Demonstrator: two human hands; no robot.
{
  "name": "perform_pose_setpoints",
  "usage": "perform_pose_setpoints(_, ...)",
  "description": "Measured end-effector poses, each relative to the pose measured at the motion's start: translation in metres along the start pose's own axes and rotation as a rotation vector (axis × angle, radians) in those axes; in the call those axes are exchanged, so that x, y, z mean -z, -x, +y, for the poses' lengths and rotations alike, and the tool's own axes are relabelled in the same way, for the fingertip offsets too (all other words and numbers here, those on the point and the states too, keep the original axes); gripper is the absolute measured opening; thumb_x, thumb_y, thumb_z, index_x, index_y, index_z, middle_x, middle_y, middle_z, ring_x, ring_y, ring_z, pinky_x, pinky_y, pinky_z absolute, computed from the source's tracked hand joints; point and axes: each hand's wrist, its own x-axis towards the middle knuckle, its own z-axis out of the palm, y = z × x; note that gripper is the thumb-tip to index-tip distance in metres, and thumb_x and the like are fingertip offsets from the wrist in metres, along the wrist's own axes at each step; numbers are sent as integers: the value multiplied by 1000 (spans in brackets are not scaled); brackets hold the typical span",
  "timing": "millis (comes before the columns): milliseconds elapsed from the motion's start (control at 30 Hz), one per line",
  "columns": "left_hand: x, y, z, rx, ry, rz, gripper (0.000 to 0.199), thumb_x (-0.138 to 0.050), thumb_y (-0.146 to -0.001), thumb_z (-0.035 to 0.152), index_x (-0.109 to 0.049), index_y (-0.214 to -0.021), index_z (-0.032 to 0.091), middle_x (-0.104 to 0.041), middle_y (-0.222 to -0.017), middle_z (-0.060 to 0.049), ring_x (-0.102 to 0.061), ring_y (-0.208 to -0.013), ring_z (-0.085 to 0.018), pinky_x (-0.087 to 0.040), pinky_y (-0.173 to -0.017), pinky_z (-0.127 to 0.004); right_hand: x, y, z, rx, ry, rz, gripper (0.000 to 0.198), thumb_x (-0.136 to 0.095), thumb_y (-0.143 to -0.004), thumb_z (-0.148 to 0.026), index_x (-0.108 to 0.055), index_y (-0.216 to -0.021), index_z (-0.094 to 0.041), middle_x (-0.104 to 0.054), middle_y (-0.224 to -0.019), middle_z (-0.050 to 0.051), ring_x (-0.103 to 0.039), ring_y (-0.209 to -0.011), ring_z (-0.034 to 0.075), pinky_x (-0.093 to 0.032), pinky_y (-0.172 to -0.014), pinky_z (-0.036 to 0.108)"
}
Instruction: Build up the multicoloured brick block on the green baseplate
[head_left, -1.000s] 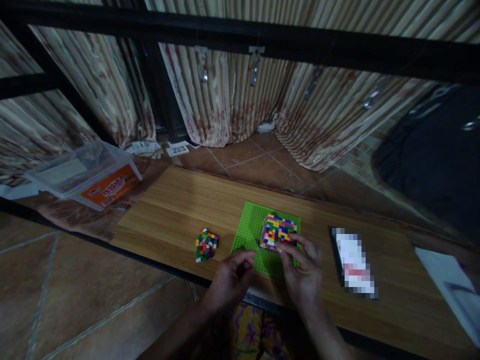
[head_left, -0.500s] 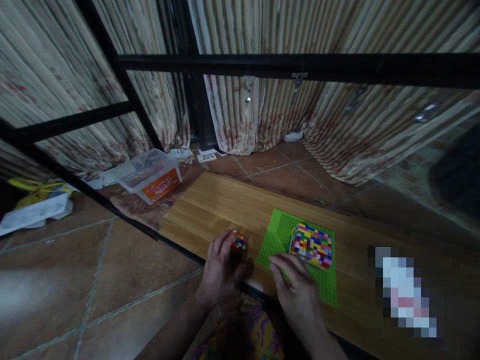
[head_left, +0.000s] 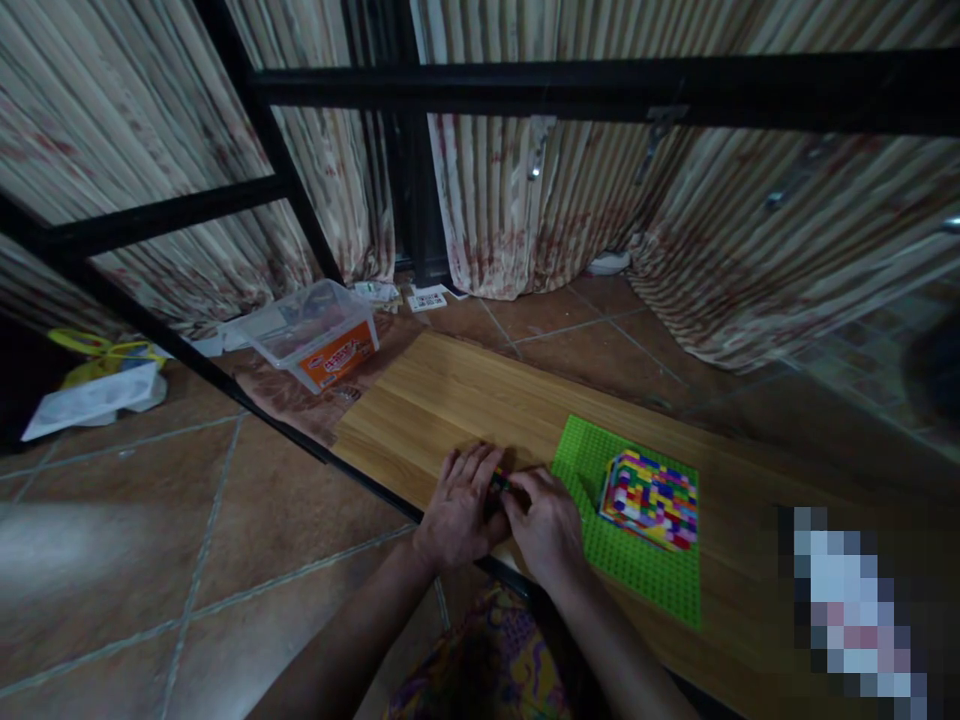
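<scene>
Left hand palm down over bricks, right hand curled alongside, both grips unclear

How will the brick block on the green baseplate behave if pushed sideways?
Unlikely to tip or roll: the brick block looks broad and low. Probably stiff, but pieces may pop off, since it's many small bricks. Studs on the green baseplate may resist sliding; can't tell whether it's pressed on.

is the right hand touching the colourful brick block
Apart: in the head view, green baseplate shows between the right hand and the brick block.
</scene>
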Motion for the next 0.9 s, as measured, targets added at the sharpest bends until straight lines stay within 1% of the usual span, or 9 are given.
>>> perform_pose_setpoints(200, -2, -5, 5, 23, -7, 23, 56, -61, -78, 22, -50, -134, 16, -51, -142, -16, -40, -137, -32, -25, -116, -58, 0, -1, 1, 8, 30, 12, 25, -49, -83, -9, -68, -96, -18, -68, -89, 7, -62, -88, 22, -49, -81, 35)
perform_pose_setpoints(333, -8, -12, 6, 11, -5, 93, 39, -58, -83, 19, -59, -122, 17, -57, -133, -15, -48, -130, -31, -34, -112, -55, 6, 2, 1, 33, 26, 24, 29, -44, -85, -9, -67, -100, -16, -68, -91, 10, -62, -89, 23, -50, -82, 37)
perform_pose_setpoints(433, -12, -18, 7, -22, 28, 147, 27, -54, -89, 20, -62, -115, 17, -60, -126, -14, -54, -122, -27, -43, -106, -50, 11, 6, 1, 2, -56, 69, 31, -42, -89, -14, -66, -108, -16, -68, -97, 11, -63, -92, 24, -51, -83, 39)
perform_pose_setpoints(533, -16, -25, 8, -47, 48, 159, 20, -51, -93, 21, -64, -107, 17, -62, -122, -13, -57, -117, -25, -48, -101, -44, 18, 11, 2, -71, -207, 93, 32, -41, -93, -21, -65, -113, -18, -68, -103, 11, -64, -95, 22, -53, -84, 38)
perform_pose_setpoints(633, -18, -29, 10, -45, 62, 158, 18, -51, -94, 21, -66, -102, 16, -64, -121, -13, -57, -115, -24, -47, -100, -42, 23, 16, 6, -158, -333, 103, 31, -42, -95, -27, -66, -112, -19, -68, -105, 10, -65, -95, 21, -53, -83, 37)
perform_pose_setpoints(700, -16, -31, 13, -32, 64, 163, 18, -51, -94, 21, -66, -103, 17, -65, -120, -12, -57, -117, -24, -43, -103, -45, 25, 19, 9, -192, -391, 108, 31, -43, -95, -30, -67, -112, -20, -69, -107, 10, -65, -96, 21, -53, -84, 37)
perform_pose_setpoints(800, -8, -30, 22, -2, 71, 169, 21, -50, -95, 21, -66, -108, 21, -66, -121, -9, -53, -122, -25, -33, -108, -52, 28, 21, 10, -221, -434, 114, 32, -47, -93, -33, -67, -114, -20, -70, -104, 9, -66, -93, 21, -54, -83, 36)
perform_pose_setpoints(867, -1, -28, 30, -16, 103, 141, 22, -49, -96, 23, -66, -111, 23, -66, -121, -8, -53, -121, -25, -30, -108, -51, 31, 22, 10, -231, -437, 110, 32, -49, -93, -34, -66, -116, -20, -70, -100, 8, -66, -90, 20, -54, -81, 35)
perform_pose_setpoints(900, 2, -27, 34, -38, 126, 113, 22, -49, -96, 24, -66, -111, 23, -68, -118, -7, -55, -118, -23, -31, -108, -49, 33, 23, 9, -230, -440, 107, 32, -49, -93, -34, -65, -117, -20, -70, -99, 8, -66, -89, 19, -54, -82, 35)
